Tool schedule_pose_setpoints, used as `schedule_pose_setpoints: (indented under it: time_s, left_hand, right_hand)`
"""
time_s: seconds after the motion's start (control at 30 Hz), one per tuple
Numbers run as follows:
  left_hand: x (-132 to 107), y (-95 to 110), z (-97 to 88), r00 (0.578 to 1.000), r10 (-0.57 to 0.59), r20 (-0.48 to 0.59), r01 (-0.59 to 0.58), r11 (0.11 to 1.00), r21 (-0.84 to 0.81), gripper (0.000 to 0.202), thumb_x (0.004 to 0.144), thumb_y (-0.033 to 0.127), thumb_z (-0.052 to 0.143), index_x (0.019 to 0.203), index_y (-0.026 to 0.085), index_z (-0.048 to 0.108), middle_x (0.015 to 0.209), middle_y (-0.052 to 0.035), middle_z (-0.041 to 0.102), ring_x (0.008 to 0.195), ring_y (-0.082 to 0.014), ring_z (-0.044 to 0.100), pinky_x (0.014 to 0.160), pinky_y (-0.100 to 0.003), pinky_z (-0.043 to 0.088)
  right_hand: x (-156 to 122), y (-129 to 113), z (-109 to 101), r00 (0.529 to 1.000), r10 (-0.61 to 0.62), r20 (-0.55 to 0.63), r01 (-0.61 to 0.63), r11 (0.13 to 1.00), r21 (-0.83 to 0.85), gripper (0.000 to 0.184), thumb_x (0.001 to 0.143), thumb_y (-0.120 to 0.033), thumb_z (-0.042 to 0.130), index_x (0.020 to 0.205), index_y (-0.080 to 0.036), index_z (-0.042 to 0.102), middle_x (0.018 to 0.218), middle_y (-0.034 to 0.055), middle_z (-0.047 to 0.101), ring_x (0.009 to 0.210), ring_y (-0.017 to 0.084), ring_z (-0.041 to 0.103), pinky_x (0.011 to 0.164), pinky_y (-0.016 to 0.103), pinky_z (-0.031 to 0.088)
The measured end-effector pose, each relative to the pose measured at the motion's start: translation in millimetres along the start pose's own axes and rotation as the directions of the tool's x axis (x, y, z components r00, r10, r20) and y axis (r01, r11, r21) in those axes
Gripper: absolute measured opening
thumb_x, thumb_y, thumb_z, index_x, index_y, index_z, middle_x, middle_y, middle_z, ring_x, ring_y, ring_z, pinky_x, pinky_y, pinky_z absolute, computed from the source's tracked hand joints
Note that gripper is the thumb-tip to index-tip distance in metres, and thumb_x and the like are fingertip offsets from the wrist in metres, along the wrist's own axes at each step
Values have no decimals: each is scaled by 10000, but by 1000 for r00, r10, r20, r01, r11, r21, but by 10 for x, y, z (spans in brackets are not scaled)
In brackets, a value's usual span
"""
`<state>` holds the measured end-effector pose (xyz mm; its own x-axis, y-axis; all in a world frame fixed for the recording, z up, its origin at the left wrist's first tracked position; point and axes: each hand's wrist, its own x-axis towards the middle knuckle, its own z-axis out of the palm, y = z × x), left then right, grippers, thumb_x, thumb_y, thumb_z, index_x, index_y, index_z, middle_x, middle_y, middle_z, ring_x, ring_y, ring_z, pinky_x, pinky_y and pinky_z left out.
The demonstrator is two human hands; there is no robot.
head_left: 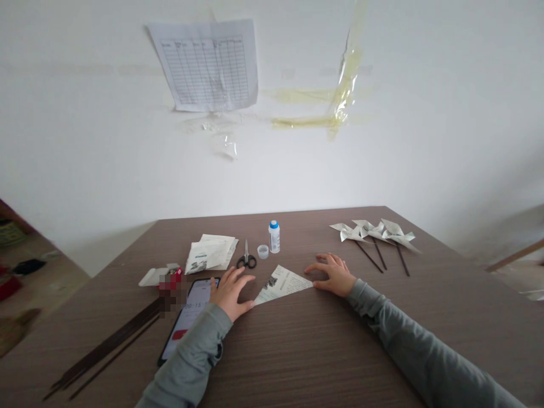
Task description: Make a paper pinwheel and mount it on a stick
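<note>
A sheet of printed paper folded into a triangle (282,284) lies flat on the table, its peak pointing to the wall. At its left corner, my left hand (230,292) rests with fingers spread and the thumb touching the tip. My right hand (333,275) is at the opposite corner, thumb at the point and fingers apart. Beyond the triangle stand a white glue bottle (275,237) with a blue top and a small clear cap (263,251). Black-handled scissors (246,259) lie past my left fingers. A phone (193,309) showing a timer is partly under my left hand and sleeve.
Three paper pinwheels (369,230) on dark sticks lie at the back right. Several paper pieces (209,254) are stacked at the back left. Nearer are an opened red-and-white box (164,276) and a bundle of dark sticks (108,343). The wall borders the table's (323,345) far edge.
</note>
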<state>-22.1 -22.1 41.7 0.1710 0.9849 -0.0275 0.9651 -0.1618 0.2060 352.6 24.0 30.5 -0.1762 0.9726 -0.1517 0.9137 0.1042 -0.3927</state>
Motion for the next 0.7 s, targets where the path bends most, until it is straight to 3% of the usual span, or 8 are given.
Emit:
schedule_pose_setpoints:
  time_s: [0.17,0.27,0.43,0.7]
  left_hand:
    - [7,66,34,999,18,-51,-19,1000,-9,683,1008,224,831,1663,397,916,1987,-142,693,1933,-549,509,1505,-944,450]
    - [36,142,59,996,29,-83,-31,999,-15,611,1044,226,811,1614,400,947,1965,-132,718,1931,-536,515,1518,-935,439]
    - [141,275,74,998,31,-45,-32,999,-5,625,1101,316,840,1722,357,892,1993,-158,684,1947,-547,484,1548,-938,383]
    - [274,428,154,996,58,-65,-57,998,14,497,1198,273,749,1653,364,926,1993,-133,691,1948,-528,475,1557,-989,300]
  right_hand:
    - [-26,-51,-58,1000,-31,5,31,999,44,593,1021,-408,821,1588,-516,957,1965,54,670,1968,570,358,1533,923,335]
    - [-20,-86,-23,999,-33,-10,33,997,70,537,1096,-456,764,1593,-485,964,1948,73,690,1975,551,351,1541,920,327]
    - [-41,-167,112,995,-78,-57,80,996,39,570,1113,-589,876,1655,-425,940,1957,121,680,1969,560,361,1574,861,312]
    - [16,-285,214,987,-97,-125,98,995,-1,482,1152,-451,855,1623,-420,954,1953,108,683,1961,529,376,1591,859,252]
